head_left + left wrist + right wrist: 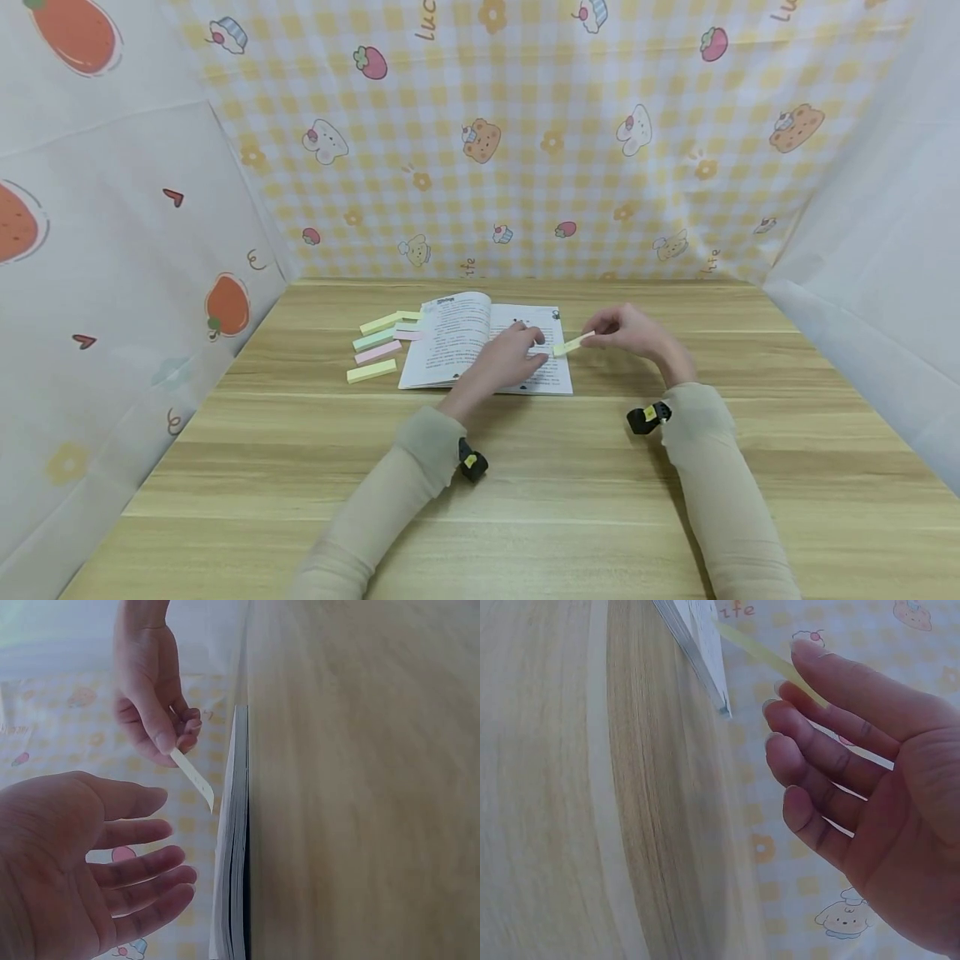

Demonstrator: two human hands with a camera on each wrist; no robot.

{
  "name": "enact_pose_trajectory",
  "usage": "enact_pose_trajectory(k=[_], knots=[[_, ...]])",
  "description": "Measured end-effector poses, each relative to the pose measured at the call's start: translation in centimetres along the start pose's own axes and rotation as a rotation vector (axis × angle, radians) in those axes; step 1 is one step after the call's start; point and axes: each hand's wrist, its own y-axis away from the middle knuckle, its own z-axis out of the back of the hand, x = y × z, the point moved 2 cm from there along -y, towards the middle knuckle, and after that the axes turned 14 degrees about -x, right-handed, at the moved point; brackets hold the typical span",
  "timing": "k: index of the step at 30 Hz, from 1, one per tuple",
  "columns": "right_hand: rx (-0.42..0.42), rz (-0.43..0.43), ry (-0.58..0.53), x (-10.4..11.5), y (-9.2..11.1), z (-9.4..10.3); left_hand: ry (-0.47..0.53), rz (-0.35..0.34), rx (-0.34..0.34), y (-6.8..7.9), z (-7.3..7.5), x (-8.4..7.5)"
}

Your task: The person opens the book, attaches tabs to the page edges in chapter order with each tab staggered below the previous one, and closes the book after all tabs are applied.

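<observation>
An open book [456, 342] lies on the table, its left pages bulging up. My right hand [630, 329] pinches one end of a pale yellow sticky note strip [573, 343] between thumb and forefinger. The strip slants down toward the book's right edge, and its free end overlaps the right page in the head view. Over that right page hovers my left hand [510, 357], fingers spread and slightly bent, holding nothing. The left wrist view shows the left palm [52, 862] facing the strip [193, 778], with the book's edge [238, 825] beside it.
Left of the book lie several sticky note pads: yellow [371, 371], pink [377, 352] and green [373, 339]. Green and pink tabs [408, 327] overlap the book's left edge. A patterned cloth [555, 192] hangs behind the wooden table [525, 500].
</observation>
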Motion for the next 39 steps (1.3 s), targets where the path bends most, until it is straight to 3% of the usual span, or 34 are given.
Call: enact_pose_trajectory(k=[31,39], knots=[[0.080,-0.049,-0.005,-0.6,0.2,-0.3,-0.041,0.001,0.041,-1.1,-1.6,-0.5],[0.100,-0.068,0.020,-0.7,0.4,-0.2,-0.082,-0.032,0.070,-1.2,-2.0,-0.7]])
